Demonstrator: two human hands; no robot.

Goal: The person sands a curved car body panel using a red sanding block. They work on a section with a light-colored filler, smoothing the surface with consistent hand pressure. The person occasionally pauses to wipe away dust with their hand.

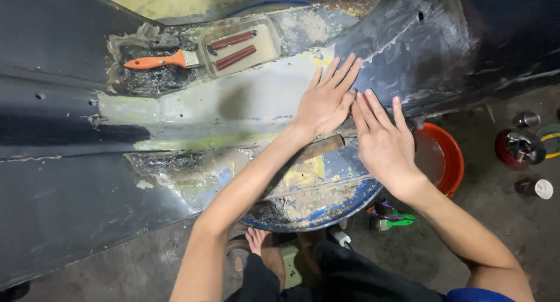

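My left hand (pixel 325 99) lies flat, fingers spread, on a dark car body panel (pixel 64 179) patched with grey and yellowish filler. My right hand (pixel 384 143) presses flat beside it, fingertips touching the left hand's edge. Neither hand holds anything. Under my forearms a tool with a wooden handle (pixel 324 146) rests on a round blue-rimmed board (pixel 315 203) smeared with filler.
An orange-handled brush (pixel 160 60) lies on the panel at the back, next to a clear tray (pixel 239 45) holding two red sticks. An orange bucket (pixel 452 156) with water stands on the floor at right, with cans (pixel 519 147) and small bottles nearby. My bare foot (pixel 262 246) shows below.
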